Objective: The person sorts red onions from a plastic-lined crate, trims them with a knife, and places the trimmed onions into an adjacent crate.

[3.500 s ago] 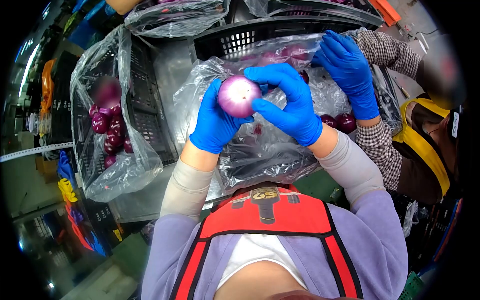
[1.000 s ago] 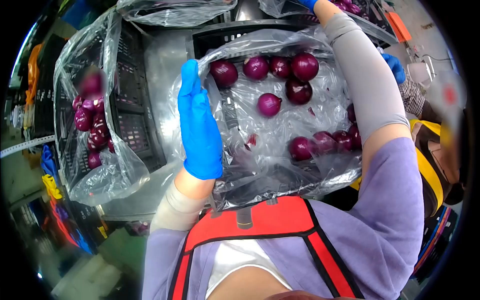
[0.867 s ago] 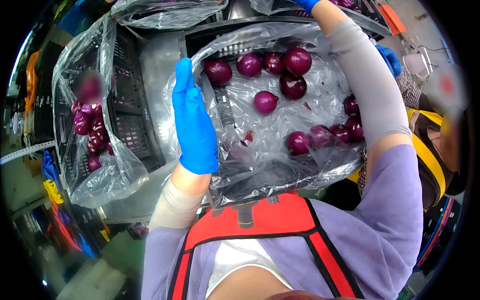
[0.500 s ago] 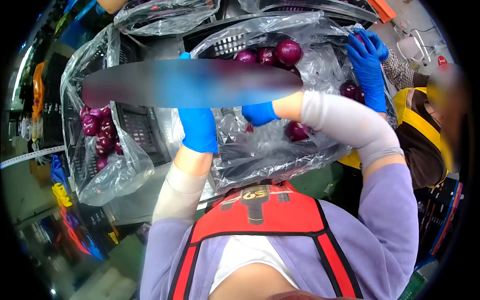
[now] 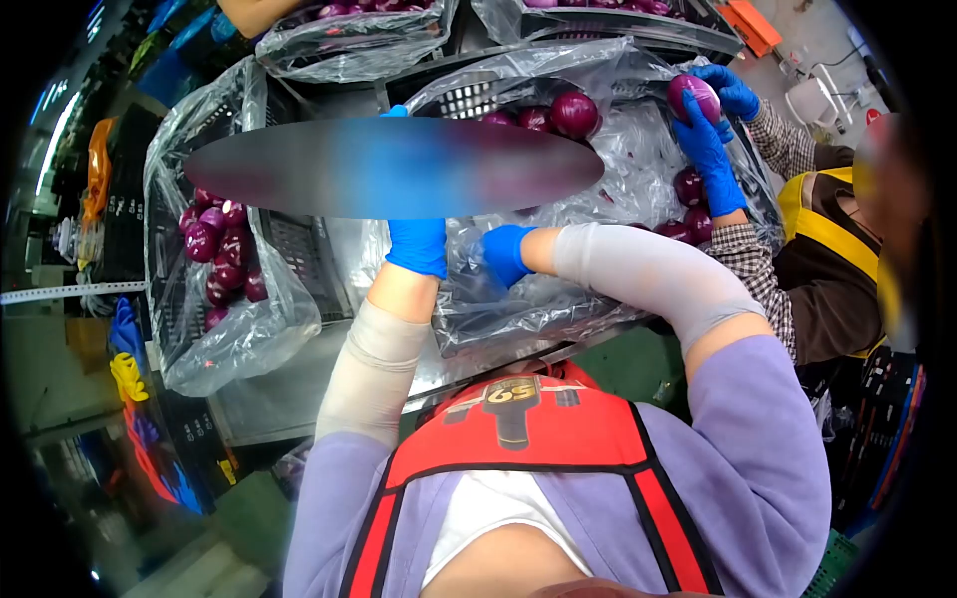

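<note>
A wide blurred patch covers most of my left hand (image 5: 417, 244), which is upright at the left side of the plastic-lined crate (image 5: 469, 98); its fingers are mostly hidden. My right hand (image 5: 506, 254), in a blue glove too, is low over the clear liner (image 5: 568, 294), close to the right of my left hand. Its fingers are hidden by the blur, and so is anything between the two hands. Red onions (image 5: 574, 115) lie at the back of the crate, and several more (image 5: 690, 186) at its right side.
At the right, a co-worker's gloved hands (image 5: 713, 164) hold a red onion (image 5: 694, 99) over the crate edge. A bagged crate of onions (image 5: 229, 244) stands at the left. More lined crates (image 5: 359, 40) are at the back, with an orange object (image 5: 750, 28) at the back right.
My right hand has come back from the far right crate to beside my left hand, which was open and upright earlier. The co-worker's hands now hold an onion up at the right edge.
</note>
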Available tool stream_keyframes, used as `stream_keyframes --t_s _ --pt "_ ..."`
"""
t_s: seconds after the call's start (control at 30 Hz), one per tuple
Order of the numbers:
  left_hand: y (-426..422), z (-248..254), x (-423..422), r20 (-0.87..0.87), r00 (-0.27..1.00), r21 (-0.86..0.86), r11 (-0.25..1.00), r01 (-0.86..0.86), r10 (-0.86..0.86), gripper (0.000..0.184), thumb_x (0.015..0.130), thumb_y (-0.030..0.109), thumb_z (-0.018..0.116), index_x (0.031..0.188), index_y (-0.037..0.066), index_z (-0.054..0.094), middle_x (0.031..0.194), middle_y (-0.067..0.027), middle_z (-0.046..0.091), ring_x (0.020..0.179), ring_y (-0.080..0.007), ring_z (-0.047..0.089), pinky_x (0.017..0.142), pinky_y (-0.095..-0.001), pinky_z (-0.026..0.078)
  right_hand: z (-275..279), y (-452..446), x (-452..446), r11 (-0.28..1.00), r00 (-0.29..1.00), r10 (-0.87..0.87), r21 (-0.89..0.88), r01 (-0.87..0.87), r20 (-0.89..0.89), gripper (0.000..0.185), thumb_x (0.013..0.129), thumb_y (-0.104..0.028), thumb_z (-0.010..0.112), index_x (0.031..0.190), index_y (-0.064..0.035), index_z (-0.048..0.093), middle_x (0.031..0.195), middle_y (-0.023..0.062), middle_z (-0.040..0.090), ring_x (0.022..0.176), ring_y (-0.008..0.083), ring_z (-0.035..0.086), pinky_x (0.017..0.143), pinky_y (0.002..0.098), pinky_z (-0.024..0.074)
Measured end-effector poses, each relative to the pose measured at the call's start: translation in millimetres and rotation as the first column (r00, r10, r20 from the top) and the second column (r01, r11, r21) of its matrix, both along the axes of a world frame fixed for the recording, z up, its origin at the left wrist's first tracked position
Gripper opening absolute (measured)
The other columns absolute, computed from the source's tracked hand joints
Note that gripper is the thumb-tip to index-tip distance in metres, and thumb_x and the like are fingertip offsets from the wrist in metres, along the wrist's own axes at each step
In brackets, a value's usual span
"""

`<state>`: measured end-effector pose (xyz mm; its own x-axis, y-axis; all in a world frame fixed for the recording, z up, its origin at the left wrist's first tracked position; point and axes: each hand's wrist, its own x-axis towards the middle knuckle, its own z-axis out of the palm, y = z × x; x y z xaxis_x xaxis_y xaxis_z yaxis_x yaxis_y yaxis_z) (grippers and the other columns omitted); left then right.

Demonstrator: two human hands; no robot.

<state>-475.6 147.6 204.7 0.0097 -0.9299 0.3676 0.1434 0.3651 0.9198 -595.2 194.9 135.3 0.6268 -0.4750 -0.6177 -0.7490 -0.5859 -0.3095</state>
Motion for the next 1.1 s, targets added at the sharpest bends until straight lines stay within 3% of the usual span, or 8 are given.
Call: stream_keyframes --t_s 0.13,0.23,0.33,0.43,0.5,0.63,0.73,1.1 --pt "-2 1 4 0.065 0.998 -0.046 0.999 -0.011 0.014 0.046 0.094 0.009 0.055 0.137 0.0 0.041 0.13 -0.011 0.05 0.115 -0.0178 0.05 0.101 -0.0319 0.041 35 -26 -42 0.967 0.988 -0.147 -0.201 0.154 0.053 0.04 0.063 -0.03 0.076 0.099 -0.0124 0.072 0.092 0.013 0.07 0.084 0.0321 0.068 0.072 0.0409 0.0536" --pt "-1 0 3 0.105 0.994 -0.064 0.998 0.006 0.001 0.048 0.093 0.009 0.055 0.138 0.001 0.041 0.134 -0.0108 0.048 0.12 -0.0189 0.046 0.104 -0.0328 0.037 76 -28 -85 0.856 0.803 -0.137 -0.339 0.391 0.58 0.061 0.063 -0.025 0.076 0.12 -0.011 0.057 0.093 0.0144 0.068 0.069 0.0287 0.067 0.062 0.0373 0.0538" --pt "1 5 3 0.112 0.993 -0.082 0.995 0.055 -0.045 0.05 0.091 0.008 0.057 0.139 0.002 0.042 0.138 -0.0105 0.045 0.126 -0.0201 0.042 0.107 -0.034 0.033 115 -7 -98 0.706 0.328 -0.562 0.233 0.669 0.759 0.088 0.064 -0.015 0.082 0.141 -0.0072 0.04 0.122 0.0136 0.057 0.092 0.0183 0.057 0.078 0.0309 0.0474" --pt "8 13 2 0.11 0.989 -0.122 0.986 0.114 -0.1 0.052 0.089 0.007 0.058 0.139 0.004 0.043 0.142 -0.0101 0.043 0.131 -0.0214 0.037 0.11 -0.0351 0.029 116 2 -100 0.654 0.202 -0.529 0.244 0.716 0.825 0.089 0.066 -0.013 0.082 0.143 -0.0066 0.039 0.137 0.012 0.049 0.122 0.0203 0.049 0.105 0.0339 0.0401" --pt "13 19 1 0.117 0.982 -0.164 0.972 0.166 -0.148 0.054 0.088 0.007 0.059 0.139 0.005 0.043 0.144 -0.0099 0.041 0.135 -0.0222 0.034 0.113 -0.0358 0.026 113 2 -100 0.699 0.008 -0.465 0.361 0.617 0.885 0.087 0.066 -0.009 0.082 0.142 -0.0085 0.04 0.127 0.0129 0.054 0.107 0.0174 0.057 0.079 0.0293 0.0543" --pt "33 41 13 0.282 0.915 -0.106 0.939 0.328 -0.288 0.063 0.08 0.016 0.069 0.138 0.008 0.047 0.145 -0.0133 0.041 0.138 -0.0284 0.033 0.114 -0.0384 0.025 119 9 -98 0.601 -0.285 -0.71 0.765 0.233 0.644 0.074 0.077 -0.018 0.074 0.141 -0.0053 0.039 0.127 0.0106 0.054 0.114 0.0183 0.054 0.092 0.0312 0.0491" --pt "47 57 37 0.947 0.312 -0.19 0.914 0.359 0.074 0.077 0.071 0.035 0.077 0.139 0.014 0.047 0.144 -0.0205 0.04 0.133 -0.0388 0.036 0.109 -0.041 0.031 126 14 -82 0.566 -0.319 -0.777 0.824 0.023 0.543 0.065 0.083 -0.024 0.067 0.14 -0.0047 0.04 0.129 0.0105 0.053 0.116 0.0212 0.055 0.095 0.035 0.047" --pt "34 62 85 0.674 0.736 -0.224 0.965 0.136 0.052 0.058 0.079 0.009 0.067 0.135 0.006 0.051 0.142 -0.0151 0.046 0.136 -0.03 0.037 0.111 -0.0398 0.028 109 2 -59 0.196 -0.313 -0.945 0.925 -0.326 0.09 0.069 0.093 -0.051 0.051 0.141 -0.0043 0.036 0.131 0.0279 0.049 0.111 0.0455 0.057 0.082 0.0416 0.0585"
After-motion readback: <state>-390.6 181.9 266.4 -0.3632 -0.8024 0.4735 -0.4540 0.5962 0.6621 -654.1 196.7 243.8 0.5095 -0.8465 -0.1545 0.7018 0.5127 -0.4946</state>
